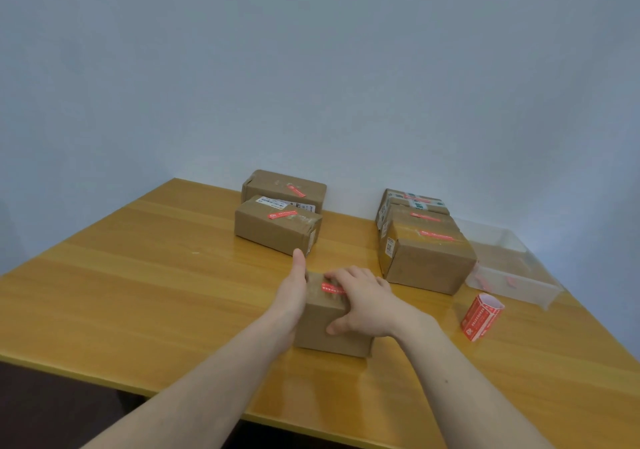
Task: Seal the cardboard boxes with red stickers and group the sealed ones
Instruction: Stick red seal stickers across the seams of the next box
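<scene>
A small cardboard box (327,334) sits on the wooden table (138,292) in front of me, with a red sticker (332,289) across its top seam. My left hand (294,286) lies flat against the box's left side, thumb pointing up. My right hand (363,301) rests over the top; its fingers press on the sticker and its thumb touches the near face. A roll of red stickers (481,317) stands to the right of the box.
Two stickered boxes (277,232) lie at the back centre. A row of several stickered boxes (427,263) stands at the back right. A clear plastic bin (512,275) sits by the table's right edge. A grey wall is behind.
</scene>
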